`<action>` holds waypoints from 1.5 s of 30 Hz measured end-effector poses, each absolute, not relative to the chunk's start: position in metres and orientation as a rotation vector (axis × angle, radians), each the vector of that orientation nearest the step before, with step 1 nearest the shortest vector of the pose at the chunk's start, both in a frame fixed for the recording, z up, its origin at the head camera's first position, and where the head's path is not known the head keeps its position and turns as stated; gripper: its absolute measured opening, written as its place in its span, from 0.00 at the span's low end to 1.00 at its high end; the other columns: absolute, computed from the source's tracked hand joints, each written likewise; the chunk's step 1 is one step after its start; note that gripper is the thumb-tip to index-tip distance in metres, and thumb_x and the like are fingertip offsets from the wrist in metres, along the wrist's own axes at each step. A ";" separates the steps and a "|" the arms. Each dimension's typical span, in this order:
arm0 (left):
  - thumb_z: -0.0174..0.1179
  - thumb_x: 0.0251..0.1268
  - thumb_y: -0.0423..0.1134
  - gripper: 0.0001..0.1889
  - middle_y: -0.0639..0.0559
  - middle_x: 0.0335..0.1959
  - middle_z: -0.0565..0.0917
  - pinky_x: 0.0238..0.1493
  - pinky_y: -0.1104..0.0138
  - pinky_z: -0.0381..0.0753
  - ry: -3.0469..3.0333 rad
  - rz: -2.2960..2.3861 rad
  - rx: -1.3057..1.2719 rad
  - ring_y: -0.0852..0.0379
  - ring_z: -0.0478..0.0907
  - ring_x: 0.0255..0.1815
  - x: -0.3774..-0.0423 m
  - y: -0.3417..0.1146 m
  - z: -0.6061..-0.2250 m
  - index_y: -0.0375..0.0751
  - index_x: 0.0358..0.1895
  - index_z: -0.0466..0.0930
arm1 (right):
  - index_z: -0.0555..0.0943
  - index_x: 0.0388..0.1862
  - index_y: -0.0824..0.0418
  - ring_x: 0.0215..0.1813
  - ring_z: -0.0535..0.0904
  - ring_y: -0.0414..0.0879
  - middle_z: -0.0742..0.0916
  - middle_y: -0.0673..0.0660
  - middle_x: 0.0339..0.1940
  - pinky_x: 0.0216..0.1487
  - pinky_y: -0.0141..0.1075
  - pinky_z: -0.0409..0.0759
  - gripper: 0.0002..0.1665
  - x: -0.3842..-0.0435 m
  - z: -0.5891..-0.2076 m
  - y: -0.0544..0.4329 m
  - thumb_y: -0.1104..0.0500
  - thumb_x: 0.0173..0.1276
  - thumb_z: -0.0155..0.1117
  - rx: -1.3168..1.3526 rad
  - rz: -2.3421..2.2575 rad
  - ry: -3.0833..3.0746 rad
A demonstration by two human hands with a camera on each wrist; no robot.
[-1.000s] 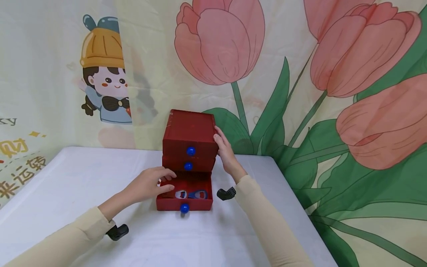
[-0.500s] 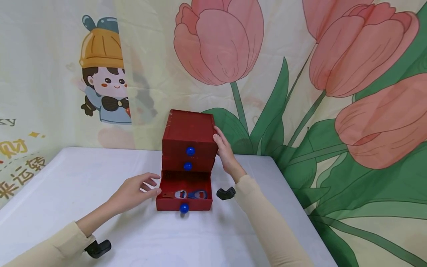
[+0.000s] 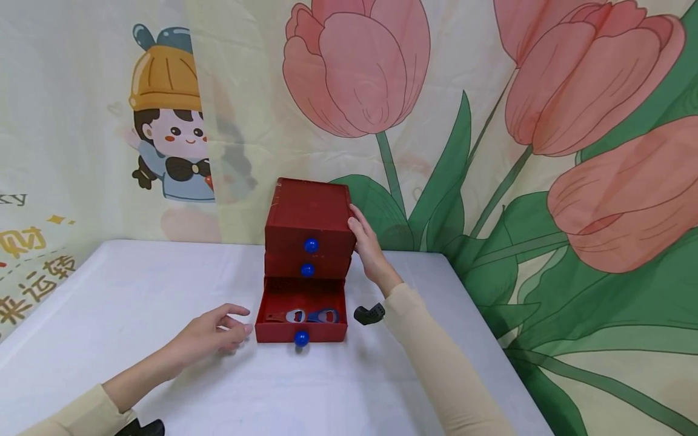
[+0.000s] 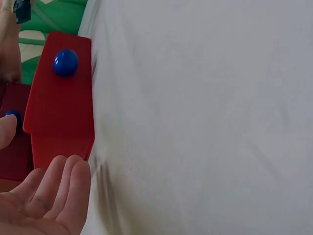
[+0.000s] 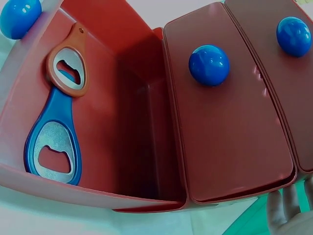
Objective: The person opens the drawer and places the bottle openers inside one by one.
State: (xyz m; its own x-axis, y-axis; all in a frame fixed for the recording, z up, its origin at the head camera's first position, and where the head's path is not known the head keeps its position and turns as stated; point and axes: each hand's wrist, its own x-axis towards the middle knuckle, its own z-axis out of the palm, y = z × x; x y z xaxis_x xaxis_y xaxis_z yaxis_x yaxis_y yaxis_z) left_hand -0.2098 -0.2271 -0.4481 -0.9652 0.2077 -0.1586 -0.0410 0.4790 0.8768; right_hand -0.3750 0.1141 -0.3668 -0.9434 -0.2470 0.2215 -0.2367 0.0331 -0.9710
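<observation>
A small red chest of drawers [image 3: 311, 209] with blue round knobs stands toward the back of the table. Its bottom drawer [image 3: 278, 333] is pulled out; the upper two are closed. Inside it, along the front wall, lie a blue bottle opener [image 5: 30, 147] and an orange-brown bottle opener [image 5: 80, 39], their ends overlapping. My left hand [image 3: 207, 336] is just left of the drawer's front corner, fingers loosely bent and holding nothing. My right hand [image 3: 372, 251] rests against the chest's right side near the top, fingers extended; part of it is hidden in the right wrist view.
The white-covered table [image 3: 218, 399] ends behind the chest and slants away at the right. Behind hangs a printed cloth backdrop [image 3: 360, 66] with tulips. A black wrist camera [image 3: 369, 314] sits by the right sleeve.
My left hand has come out from over the drawer and moved left and toward the front. The openers lie in the drawer, and my right hand has stayed on the chest.
</observation>
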 end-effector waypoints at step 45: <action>0.58 0.82 0.54 0.40 0.34 0.64 0.84 0.65 0.52 0.84 1.495 1.887 -0.012 0.41 0.85 0.63 -0.206 -0.163 -0.473 0.24 0.79 0.61 | 0.55 0.88 0.36 0.83 0.62 0.54 0.64 0.50 0.86 0.81 0.63 0.62 0.35 -0.374 -0.369 0.112 0.39 0.87 0.45 -0.514 -2.114 2.272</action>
